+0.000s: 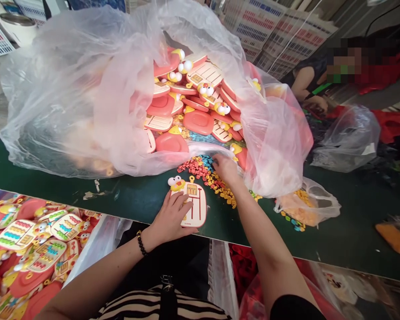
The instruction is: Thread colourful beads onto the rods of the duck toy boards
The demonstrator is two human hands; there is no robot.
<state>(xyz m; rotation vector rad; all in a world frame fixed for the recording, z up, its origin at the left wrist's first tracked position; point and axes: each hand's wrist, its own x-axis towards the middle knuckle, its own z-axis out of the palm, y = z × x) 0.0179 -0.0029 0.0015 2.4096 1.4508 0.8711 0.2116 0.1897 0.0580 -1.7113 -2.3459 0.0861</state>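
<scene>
My left hand (171, 218) lies flat with fingers spread on a pink duck-headed toy abacus board (195, 202), holding it down on the dark green table (353, 213). My right hand (225, 169) reaches into a pile of small red, yellow and blue beads (203, 171) at the mouth of a big clear plastic bag (86, 98); its fingertips are curled among the beads, and what they pinch is hidden. The bag is full of more pink duck boards (196, 102).
A bin of finished duck boards with coloured beads (30, 249) sits at lower left. A small bag of orange and yellow beads (306, 206) lies to the right. Another person (315, 84) works at the far right beside a clear bag (348, 138). Stacked crates stand behind.
</scene>
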